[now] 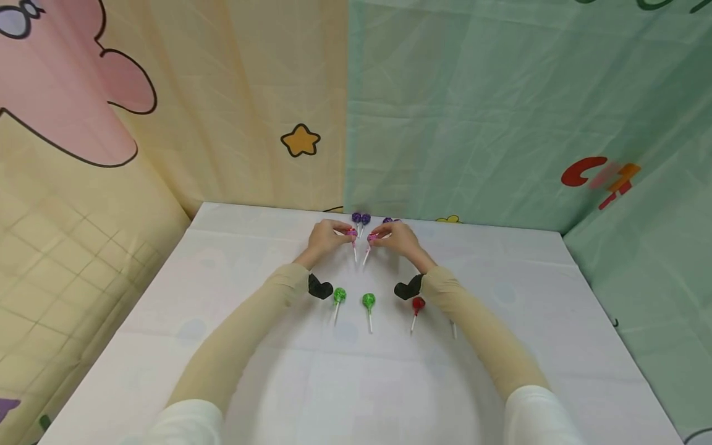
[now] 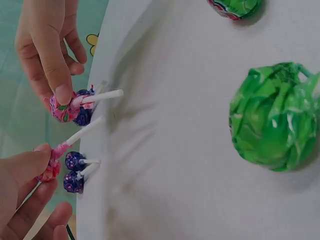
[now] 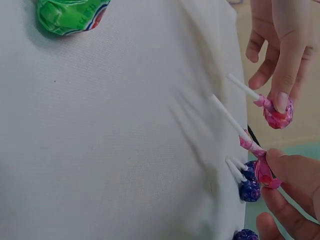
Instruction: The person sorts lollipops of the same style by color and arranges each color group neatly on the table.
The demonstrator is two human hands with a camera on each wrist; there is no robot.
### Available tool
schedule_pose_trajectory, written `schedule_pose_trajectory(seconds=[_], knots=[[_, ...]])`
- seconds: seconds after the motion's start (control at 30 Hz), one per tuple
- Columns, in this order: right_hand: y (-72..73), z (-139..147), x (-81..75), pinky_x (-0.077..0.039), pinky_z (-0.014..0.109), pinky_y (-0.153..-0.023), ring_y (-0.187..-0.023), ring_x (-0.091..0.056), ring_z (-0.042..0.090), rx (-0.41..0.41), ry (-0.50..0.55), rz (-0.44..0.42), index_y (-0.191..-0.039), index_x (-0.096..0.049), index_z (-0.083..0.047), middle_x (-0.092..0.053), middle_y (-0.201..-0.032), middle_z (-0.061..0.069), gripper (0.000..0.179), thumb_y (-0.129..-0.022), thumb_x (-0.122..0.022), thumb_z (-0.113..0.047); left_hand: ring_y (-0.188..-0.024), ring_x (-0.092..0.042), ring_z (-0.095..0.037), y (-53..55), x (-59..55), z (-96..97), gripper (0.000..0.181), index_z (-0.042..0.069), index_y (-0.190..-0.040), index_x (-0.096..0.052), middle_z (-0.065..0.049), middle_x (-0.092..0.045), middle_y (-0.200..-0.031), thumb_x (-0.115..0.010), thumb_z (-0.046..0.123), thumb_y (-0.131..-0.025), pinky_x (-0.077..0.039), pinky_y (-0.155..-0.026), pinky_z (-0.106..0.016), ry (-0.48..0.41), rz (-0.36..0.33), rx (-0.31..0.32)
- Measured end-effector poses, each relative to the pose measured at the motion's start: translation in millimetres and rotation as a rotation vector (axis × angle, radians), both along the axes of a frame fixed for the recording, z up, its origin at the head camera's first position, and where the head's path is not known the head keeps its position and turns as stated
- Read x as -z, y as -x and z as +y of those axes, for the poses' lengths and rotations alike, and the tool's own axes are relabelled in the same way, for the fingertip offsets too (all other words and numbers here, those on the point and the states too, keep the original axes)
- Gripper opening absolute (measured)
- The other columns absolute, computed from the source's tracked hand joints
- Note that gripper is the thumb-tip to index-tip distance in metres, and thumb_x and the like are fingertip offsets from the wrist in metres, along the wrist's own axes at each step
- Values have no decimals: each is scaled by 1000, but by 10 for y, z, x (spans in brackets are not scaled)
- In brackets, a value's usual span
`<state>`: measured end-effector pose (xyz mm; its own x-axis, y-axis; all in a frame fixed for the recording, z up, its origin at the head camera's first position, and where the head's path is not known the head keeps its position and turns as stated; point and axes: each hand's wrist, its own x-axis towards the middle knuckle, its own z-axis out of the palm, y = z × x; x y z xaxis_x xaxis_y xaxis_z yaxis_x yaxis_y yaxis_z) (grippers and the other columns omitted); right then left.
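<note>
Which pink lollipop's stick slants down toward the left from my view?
The pink lollipop in your right hand; the other pink one, in your left hand, slants down rightward.

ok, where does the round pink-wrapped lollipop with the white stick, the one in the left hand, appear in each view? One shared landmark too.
Head: round pink-wrapped lollipop near picture centre, just left of its pink twin.
Left wrist: lower left, below the twin.
Right wrist: right side, about mid-height, above the twin.
Landmark: two round purple-wrapped lollipops side by side, visible in all three.
</note>
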<state>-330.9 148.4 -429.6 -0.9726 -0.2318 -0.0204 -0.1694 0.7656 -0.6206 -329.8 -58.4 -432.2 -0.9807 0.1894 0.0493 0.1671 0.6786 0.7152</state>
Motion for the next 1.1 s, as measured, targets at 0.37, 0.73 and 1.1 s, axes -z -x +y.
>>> schedule_pose_trajectory(seconds=[0.37, 0.73, 1.1], knots=[[156, -104, 128, -48, 33, -77, -101, -63, 24, 72, -28, -4, -113, -71, -12, -72, -108, 9, 33, -85, -74, -30, -112, -63, -25, 123, 123, 82, 32, 9, -115, -70, -10, -71, -113, -71, 24, -87, -48, -90, -37, -23, -15, -25], [172, -166, 201, -40, 23, -62, -87, -64, 21, 115, -35, -27, -112, -72, -12, -73, -105, 8, 31, -85, -73, -28, -99, -64, -23, 116, 217, 120, 32, 10, -115, -71, -10, -73, -108, -71, 22, -86, -43, -77, -29, -32, -76, -79], [195, -205, 240, -44, 25, -64, -88, -66, 21, 123, -35, -19, -109, -73, -12, -74, -102, 7, 29, -85, -72, -27, -98, -64, -23, 135, 263, 132, 32, 9, -115, -71, -10, -73, -105, -72, 23, -86, -45, -82, -32, -52, -104, -91]])
